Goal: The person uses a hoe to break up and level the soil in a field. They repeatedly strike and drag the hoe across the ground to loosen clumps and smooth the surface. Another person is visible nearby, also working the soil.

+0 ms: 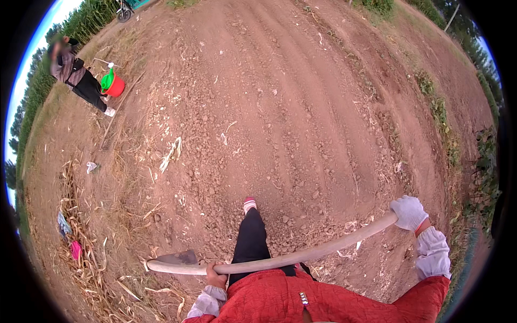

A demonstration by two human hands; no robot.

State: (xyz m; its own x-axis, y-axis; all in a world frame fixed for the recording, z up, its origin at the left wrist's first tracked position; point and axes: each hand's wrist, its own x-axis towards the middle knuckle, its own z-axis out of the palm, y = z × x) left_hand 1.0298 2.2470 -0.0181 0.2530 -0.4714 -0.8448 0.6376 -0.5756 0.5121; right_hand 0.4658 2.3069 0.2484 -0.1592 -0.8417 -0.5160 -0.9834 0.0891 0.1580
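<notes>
Gripping a hoe handle (291, 258) crosswise, both hands closed, blade (177, 258) seemingly pointing left.

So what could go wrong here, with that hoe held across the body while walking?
The hoe blade sits low by the left hand, close to the leg, so a swing or stumble could catch the leg. The soil is cloddy and furrowed, so the foot might trip. The left hand looks bare, unlike the gloved right hand, and could blister or slip on the handle.
</notes>
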